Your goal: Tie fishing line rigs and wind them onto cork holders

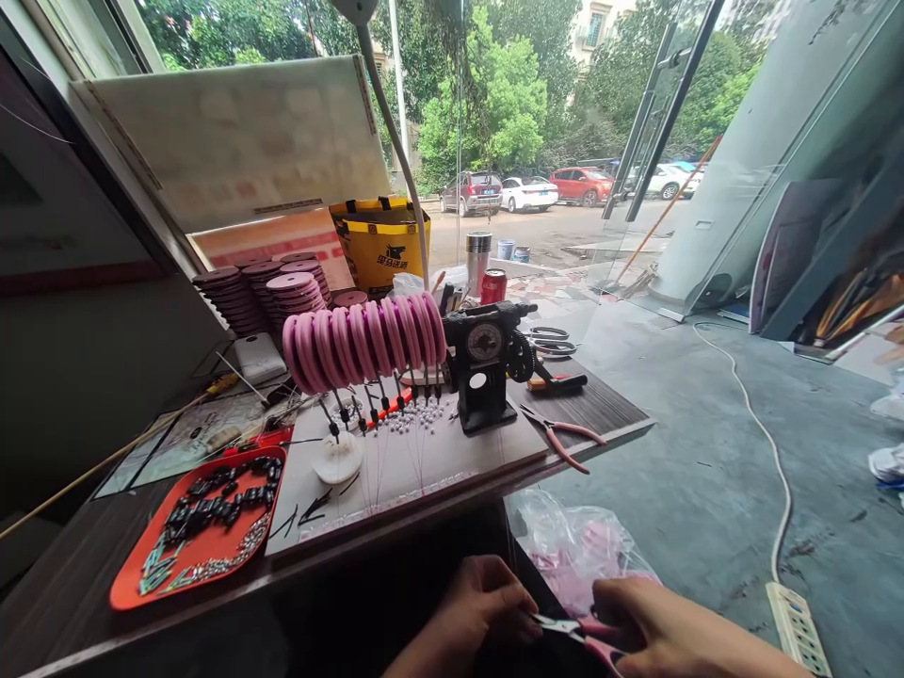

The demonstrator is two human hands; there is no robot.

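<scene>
Below the table's front edge, my right hand holds a pair of pink-handled scissors, their metal blades pointing left. My left hand is closed at the blade tips, its fingers pinched together; what it grips is too small to make out. Above, on the table, a black winding machine carries a row of pink spools. Black clips and thin threads hang beneath the spools. Small silvery beads lie scattered on the pale board.
An orange tray with black parts stands at the left. Pink-handled pliers lie near the board's right end. Behind are stacked spools, a red can and a yellow bag. A plastic bag lies beyond my hands.
</scene>
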